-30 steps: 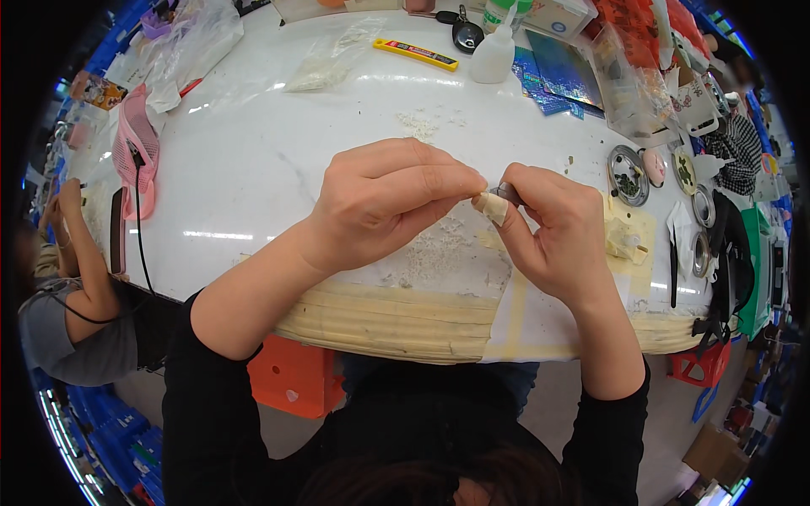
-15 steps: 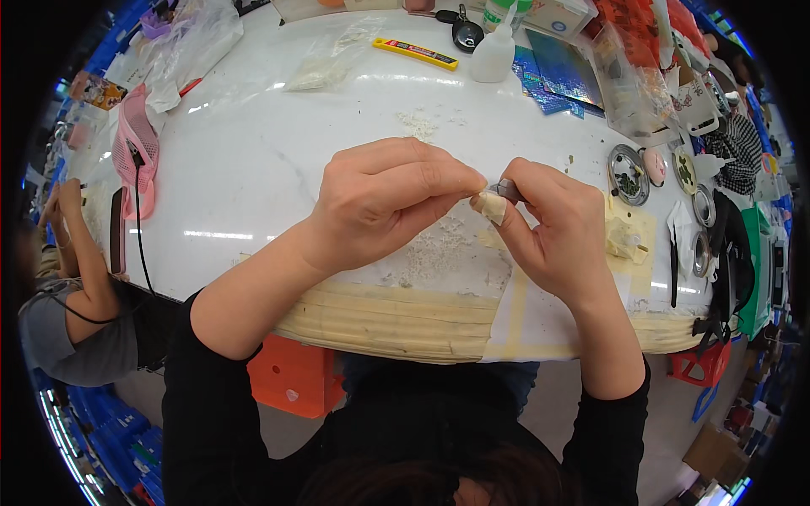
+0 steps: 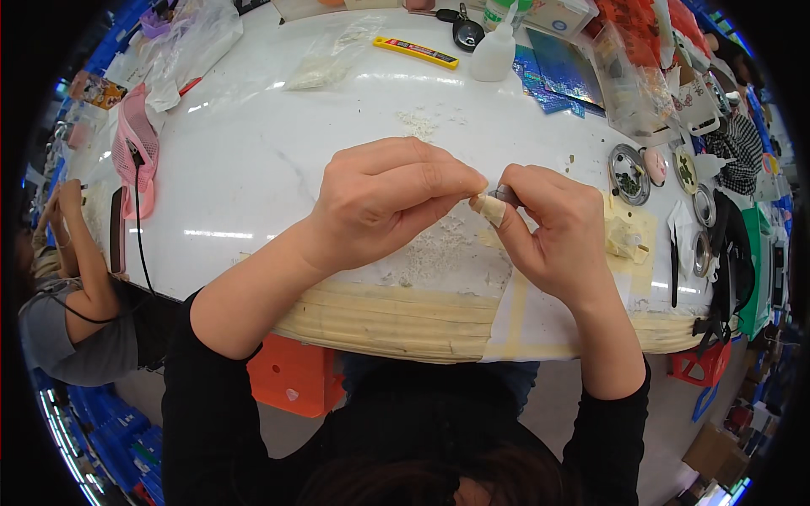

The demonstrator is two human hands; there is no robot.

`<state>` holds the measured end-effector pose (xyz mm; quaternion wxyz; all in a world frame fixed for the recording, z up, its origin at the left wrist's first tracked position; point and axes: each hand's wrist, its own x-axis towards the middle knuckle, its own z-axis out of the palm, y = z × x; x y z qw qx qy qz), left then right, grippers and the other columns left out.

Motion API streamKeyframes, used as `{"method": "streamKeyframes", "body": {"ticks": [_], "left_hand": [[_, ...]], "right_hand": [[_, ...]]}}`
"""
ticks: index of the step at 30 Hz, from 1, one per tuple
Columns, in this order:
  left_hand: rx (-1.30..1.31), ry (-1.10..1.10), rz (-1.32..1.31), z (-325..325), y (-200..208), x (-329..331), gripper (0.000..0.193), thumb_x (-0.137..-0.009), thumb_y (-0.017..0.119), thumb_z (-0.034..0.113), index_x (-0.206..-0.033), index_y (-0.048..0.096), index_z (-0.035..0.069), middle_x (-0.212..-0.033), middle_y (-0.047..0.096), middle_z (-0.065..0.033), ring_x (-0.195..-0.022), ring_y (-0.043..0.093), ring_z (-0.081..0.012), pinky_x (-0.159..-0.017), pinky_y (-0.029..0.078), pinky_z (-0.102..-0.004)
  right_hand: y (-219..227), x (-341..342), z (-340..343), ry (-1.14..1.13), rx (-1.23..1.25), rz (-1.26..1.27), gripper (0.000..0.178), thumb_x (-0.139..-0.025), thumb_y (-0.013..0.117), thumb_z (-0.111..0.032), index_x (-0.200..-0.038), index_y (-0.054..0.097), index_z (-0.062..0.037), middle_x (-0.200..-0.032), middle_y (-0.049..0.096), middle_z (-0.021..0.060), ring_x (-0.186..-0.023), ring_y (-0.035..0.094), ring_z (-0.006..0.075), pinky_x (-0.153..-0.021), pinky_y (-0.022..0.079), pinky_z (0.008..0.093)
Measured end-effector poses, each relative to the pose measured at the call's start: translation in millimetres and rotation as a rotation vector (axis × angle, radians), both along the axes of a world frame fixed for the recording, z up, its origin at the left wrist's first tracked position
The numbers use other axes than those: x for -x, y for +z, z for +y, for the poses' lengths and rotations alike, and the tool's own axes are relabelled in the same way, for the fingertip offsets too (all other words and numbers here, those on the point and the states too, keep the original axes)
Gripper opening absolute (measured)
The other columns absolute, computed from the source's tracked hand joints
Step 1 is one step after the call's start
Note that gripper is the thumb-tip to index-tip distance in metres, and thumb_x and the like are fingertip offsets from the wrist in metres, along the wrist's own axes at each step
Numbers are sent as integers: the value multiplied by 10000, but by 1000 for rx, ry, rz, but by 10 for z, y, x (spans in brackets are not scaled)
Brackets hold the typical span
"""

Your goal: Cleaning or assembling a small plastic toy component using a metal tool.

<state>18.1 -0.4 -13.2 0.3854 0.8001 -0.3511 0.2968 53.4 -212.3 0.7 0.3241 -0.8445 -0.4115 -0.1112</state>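
Above the middle of the white table point(image 3: 228, 169), my two hands meet at the fingertips. My left hand point(image 3: 392, 198) is closed in a pinch; what sits between its thumb and forefinger is too small to make out. My right hand point(image 3: 553, 228) grips a small grey metal blade-like tool point(image 3: 504, 195), mostly hidden by the curled fingers. Pale tape point(image 3: 490, 208) wraps the right thumb, whose tip lies beside the left fingertips. Whitish shavings point(image 3: 426, 253) are scattered on the table below the hands, with another patch of crumbs point(image 3: 416, 124) farther off.
Beyond my hands lie a slim yellow case point(image 3: 415, 52), a white squeeze bottle point(image 3: 494, 57) and shiny blue sheets point(image 3: 564, 72). Round metal tins point(image 3: 629, 174) stand at the right. Layered tape point(image 3: 388, 325) covers the near edge. At far left sits another person point(image 3: 84, 312).
The grey tool has tilted and drawn back slightly into my right hand, showing less of itself. My right fingers have shifted a little; my left hand stays in place.
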Motion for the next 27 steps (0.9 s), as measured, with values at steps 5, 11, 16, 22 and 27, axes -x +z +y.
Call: {"method": "streamKeyframes", "body": {"ticks": [5, 11, 16, 22, 27], "left_hand": [[19, 42, 62, 3, 10, 12, 224, -761, 712, -90, -965, 714, 4, -842, 710, -93, -697, 665, -172, -601, 525, -258], [12, 271, 444, 135, -50, -100, 110, -835, 680, -9, -939, 716, -1, -826, 712, -81, -698, 648, -137, -618, 510, -250], [-75, 437, 536, 204, -43, -116, 102, -852, 678, 49, -929, 716, -8, -836, 718, -75, -668, 607, -108, -618, 489, -244], [-16, 430, 521, 219, -35, -135, 80, -855, 685, 47, -916, 711, 2, -796, 693, -43, -653, 571, -89, -602, 472, -236], [-40, 90, 701, 100, -8, -43, 60, -844, 714, 47, -885, 698, 5, -775, 651, -33, -672, 569, -92, -600, 464, -237]], "right_hand": [[-6, -1, 4, 22, 22, 6, 145, -775, 713, -162, -757, 587, -94, -602, 579, 22, -507, 559, 212, -441, 400, 333], [-6, 0, 4, 14, 35, 20, 173, -789, 715, -167, -755, 566, -87, -610, 588, 19, -507, 557, 208, -443, 399, 328], [-23, -12, 13, 0, 35, 15, 192, -803, 717, -185, -753, 562, -83, -625, 604, 25, -524, 573, 213, -457, 409, 329], [-9, -9, 16, -25, 34, 35, 221, -828, 718, -214, -748, 563, -77, -628, 602, 41, -537, 578, 225, -465, 414, 335], [-35, -28, 4, -52, 1, 44, 204, -821, 713, -194, -761, 562, -70, -637, 589, 58, -542, 577, 240, -471, 411, 343]]}}
